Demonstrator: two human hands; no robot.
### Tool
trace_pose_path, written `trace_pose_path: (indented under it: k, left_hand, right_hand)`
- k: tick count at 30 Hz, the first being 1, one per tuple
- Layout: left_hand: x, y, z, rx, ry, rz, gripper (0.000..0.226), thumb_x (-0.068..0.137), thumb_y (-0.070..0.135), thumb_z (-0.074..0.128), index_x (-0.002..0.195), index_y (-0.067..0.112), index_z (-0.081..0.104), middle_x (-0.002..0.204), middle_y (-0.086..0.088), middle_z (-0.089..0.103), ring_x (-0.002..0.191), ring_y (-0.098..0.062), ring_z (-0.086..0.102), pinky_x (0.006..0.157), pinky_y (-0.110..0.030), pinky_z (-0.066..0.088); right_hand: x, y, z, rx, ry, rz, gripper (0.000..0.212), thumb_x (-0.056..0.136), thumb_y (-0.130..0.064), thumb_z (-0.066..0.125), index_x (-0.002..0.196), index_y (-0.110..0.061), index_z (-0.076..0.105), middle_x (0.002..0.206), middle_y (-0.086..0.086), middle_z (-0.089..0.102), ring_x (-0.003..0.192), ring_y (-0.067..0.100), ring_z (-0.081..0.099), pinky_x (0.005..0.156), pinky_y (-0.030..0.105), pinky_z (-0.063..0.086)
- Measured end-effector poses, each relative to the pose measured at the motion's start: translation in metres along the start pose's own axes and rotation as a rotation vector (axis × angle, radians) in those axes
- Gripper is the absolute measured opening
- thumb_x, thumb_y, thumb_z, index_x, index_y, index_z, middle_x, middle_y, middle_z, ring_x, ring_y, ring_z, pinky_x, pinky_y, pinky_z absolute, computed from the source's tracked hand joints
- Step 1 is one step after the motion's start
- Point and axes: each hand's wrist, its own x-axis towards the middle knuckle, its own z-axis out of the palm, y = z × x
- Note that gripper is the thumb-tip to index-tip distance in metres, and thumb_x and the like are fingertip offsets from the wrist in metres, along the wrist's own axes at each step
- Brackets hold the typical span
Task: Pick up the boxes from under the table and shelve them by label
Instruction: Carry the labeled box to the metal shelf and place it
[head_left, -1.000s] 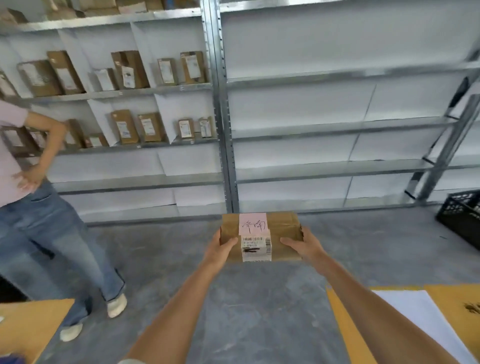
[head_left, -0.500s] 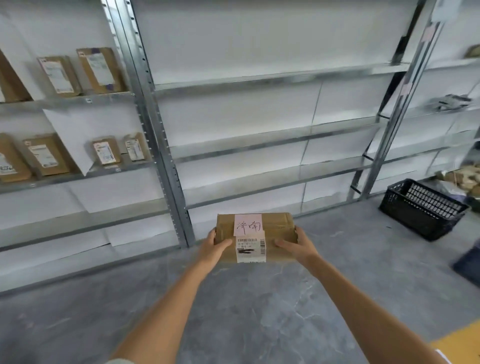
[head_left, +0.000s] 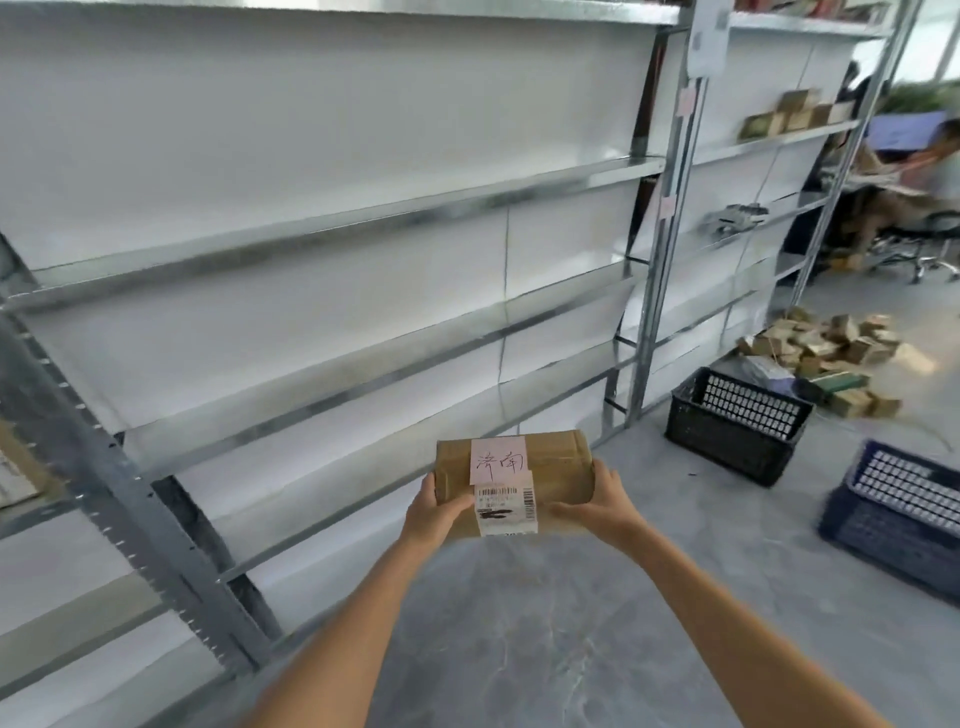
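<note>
Two hands, left (head_left: 434, 514) and right (head_left: 602, 506), grip one box (head_left: 558, 467) by its ends, held above the floor (head_left: 519, 649); two labels on it, pink (head_left: 500, 461) and barcoded (head_left: 506, 512); beyond, two crates (head_left: 735, 423) (head_left: 898, 514); four bare shelves (head_left: 311, 234) behind.

Bare shelves (head_left: 363, 218) ahead; black crate (head_left: 737, 423) blocks floor rightward.

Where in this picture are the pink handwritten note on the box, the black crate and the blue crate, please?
pink note (head_left: 499, 462), head view, on the middle of the handwriting.
black crate (head_left: 727, 435), head view, on its near side wall.
blue crate (head_left: 883, 540), head view, on its near side wall.
</note>
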Motion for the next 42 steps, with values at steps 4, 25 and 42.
trace_pose_path:
  k: [4, 25, 42]
  left_hand:
    - [0.075, 0.04, 0.04, 0.019, -0.098, 0.022, 0.073, 0.073, 0.045, 0.066, 0.138, 0.029, 0.038, 0.13, -0.004, 0.059, 0.115, -0.027, 0.057, 0.099, -0.045, 0.047]
    - [0.418, 0.222, 0.246, 0.076, -0.497, 0.264, 0.074, 0.073, 0.033, 0.078, 0.137, 0.026, 0.041, 0.114, 0.007, 0.063, 0.105, -0.014, 0.06, 0.092, -0.032, 0.051]
    - [0.569, 0.366, 0.471, 0.104, -0.428, 0.357, 0.078, 0.068, 0.031, 0.081, 0.134, 0.025, 0.04, 0.122, 0.004, 0.061, 0.113, -0.015, 0.057, 0.099, -0.035, 0.05]
  right_hand:
    - [0.054, 0.011, -0.05, 0.008, 0.087, -0.003, 0.11, 0.056, -0.023, 0.087, 0.146, -0.019, 0.023, 0.134, 0.005, 0.037, 0.123, 0.017, 0.041, 0.106, 0.037, 0.043]
    - [0.329, 0.045, -0.264, 0.147, 0.514, 0.123, 0.102, 0.059, -0.009, 0.085, 0.144, -0.018, 0.028, 0.127, 0.003, 0.053, 0.113, 0.019, 0.054, 0.095, 0.035, 0.051]
    - [0.494, 0.094, -0.513, 0.155, 0.514, 0.014, 0.086, 0.07, -0.005, 0.08, 0.141, -0.015, 0.033, 0.123, 0.006, 0.057, 0.113, 0.021, 0.056, 0.1, 0.041, 0.048]
